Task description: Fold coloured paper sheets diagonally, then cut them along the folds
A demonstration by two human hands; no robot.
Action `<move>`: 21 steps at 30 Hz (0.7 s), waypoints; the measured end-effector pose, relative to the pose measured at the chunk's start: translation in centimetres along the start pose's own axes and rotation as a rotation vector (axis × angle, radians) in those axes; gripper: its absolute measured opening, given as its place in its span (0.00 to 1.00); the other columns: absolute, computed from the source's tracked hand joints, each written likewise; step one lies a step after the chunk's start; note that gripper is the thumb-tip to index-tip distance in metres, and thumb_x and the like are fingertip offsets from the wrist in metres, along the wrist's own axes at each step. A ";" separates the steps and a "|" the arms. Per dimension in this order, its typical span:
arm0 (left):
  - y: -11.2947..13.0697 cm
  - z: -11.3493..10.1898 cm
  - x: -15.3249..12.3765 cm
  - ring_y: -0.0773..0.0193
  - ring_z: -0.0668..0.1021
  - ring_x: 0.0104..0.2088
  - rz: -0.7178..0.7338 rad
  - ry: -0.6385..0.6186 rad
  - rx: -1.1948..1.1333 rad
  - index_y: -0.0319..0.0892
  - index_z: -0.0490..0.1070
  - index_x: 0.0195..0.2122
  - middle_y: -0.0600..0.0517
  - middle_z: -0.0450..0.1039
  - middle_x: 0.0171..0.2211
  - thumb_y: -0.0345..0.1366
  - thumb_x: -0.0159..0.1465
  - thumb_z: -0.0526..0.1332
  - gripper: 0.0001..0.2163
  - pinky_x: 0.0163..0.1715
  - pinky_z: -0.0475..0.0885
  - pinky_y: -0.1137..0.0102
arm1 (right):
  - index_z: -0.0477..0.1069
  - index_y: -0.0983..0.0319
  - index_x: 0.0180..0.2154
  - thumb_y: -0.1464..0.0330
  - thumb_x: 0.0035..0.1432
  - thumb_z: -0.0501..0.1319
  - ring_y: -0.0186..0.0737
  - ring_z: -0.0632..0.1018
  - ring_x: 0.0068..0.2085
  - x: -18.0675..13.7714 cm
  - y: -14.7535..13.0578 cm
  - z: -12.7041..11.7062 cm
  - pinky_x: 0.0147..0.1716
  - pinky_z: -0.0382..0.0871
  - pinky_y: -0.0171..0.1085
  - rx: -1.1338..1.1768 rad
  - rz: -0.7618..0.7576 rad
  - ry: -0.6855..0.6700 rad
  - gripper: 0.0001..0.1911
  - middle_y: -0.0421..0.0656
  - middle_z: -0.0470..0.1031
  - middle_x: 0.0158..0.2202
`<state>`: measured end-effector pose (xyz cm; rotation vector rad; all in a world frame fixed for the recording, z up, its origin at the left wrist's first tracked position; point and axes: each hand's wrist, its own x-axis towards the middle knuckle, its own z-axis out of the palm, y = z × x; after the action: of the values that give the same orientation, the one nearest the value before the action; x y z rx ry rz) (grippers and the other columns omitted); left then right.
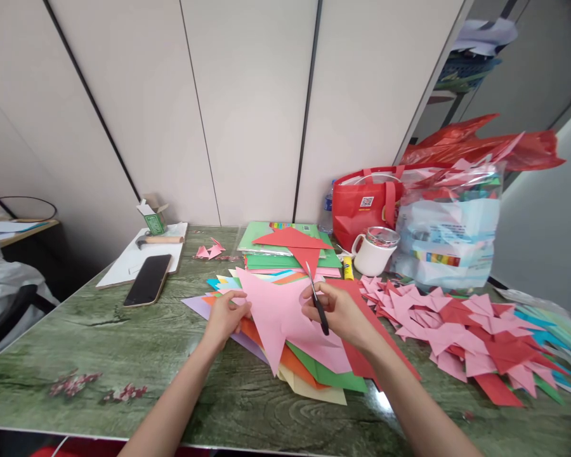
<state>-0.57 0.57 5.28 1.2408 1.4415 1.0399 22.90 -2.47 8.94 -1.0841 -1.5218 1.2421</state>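
A large pink paper star (280, 311) lies over a pile of coloured paper in the middle of the table. At its left edge is my left hand (228, 314), thumb and fingers closed on the paper. My right hand (330, 308) is closed around a pair of scissors (320, 311) with black handles, the blades pointing up and away from me. Beneath the star, green paper (328, 371), orange paper (290, 360) and other coloured sheets stick out. A red paper star (292, 240) rests just beyond, on a packet of green paper (259, 238).
Folded pink and red paper shapes (438, 317) are heaped at the right. Behind stand a white mug (374, 255), a yellow glue stick (347, 268), a red bag (356, 216) and a clear plastic bag (450, 235). Leftward lie a phone (148, 279) and a hammer (162, 240).
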 end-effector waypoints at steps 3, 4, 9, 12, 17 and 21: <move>0.3 0.2 -0.1 0.75 0.61 0.09 -0.024 -0.043 -0.033 0.39 0.69 0.36 0.56 0.71 0.17 0.44 0.46 0.66 0.19 0.10 0.48 0.78 | 0.65 0.61 0.31 0.71 0.48 0.63 0.31 0.69 0.28 -0.2 -0.6 0.3 0.27 0.61 0.32 -0.019 -0.040 -0.037 0.07 0.36 0.68 0.27; 0.4 0.3 -0.1 0.75 0.61 0.09 -0.031 -0.062 -0.044 0.39 0.70 0.36 0.56 0.70 0.17 0.44 0.46 0.66 0.19 0.10 0.48 0.78 | 0.65 0.61 0.31 0.71 0.49 0.63 0.32 0.70 0.29 -0.2 -0.9 0.4 0.28 0.62 0.32 -0.025 -0.052 -0.045 0.07 0.36 0.69 0.28; 0.4 1.0 -0.3 0.75 0.61 0.11 -0.041 -0.147 -0.092 0.38 0.73 0.33 0.59 0.63 0.13 0.39 0.46 0.66 0.14 0.11 0.49 0.79 | 0.65 0.61 0.30 0.72 0.49 0.62 0.33 0.72 0.31 -0.6 -2.2 0.4 0.32 0.64 0.33 -0.080 -0.121 -0.092 0.06 0.38 0.71 0.30; 0.4 1.1 -0.3 0.74 0.63 0.12 -0.024 -0.123 -0.116 0.38 0.74 0.32 0.60 0.61 0.13 0.35 0.47 0.63 0.11 0.12 0.51 0.79 | 0.65 0.60 0.31 0.72 0.50 0.62 0.33 0.72 0.31 -1.0 -3.0 0.0 0.31 0.64 0.33 -0.110 -0.137 -0.102 0.06 0.38 0.71 0.30; 0.9 0.5 -0.4 0.74 0.66 0.17 -0.028 -0.070 -0.181 0.39 0.76 0.33 0.58 0.68 0.21 0.29 0.45 0.61 0.12 0.15 0.58 0.78 | 0.64 0.60 0.30 0.67 0.53 0.62 0.33 0.70 0.29 -1.7 -3.8 -1.2 0.28 0.64 0.32 -0.137 -0.170 -0.076 0.07 0.38 0.68 0.29; 1.5 0.2 -0.9 0.70 0.72 0.21 -0.109 -0.138 -0.245 0.39 0.77 0.37 0.51 0.76 0.30 0.27 0.42 0.62 0.18 0.19 0.66 0.76 | 0.64 0.61 0.30 0.64 0.53 0.63 0.32 0.69 0.28 -2.1 -4.0 -2.7 0.26 0.64 0.31 -0.176 -0.192 -0.033 0.09 0.39 0.68 0.28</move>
<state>-0.06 -0.16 6.86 1.0262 1.2220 1.0033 25.61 -4.32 12.99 -1.0051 -1.7427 1.0137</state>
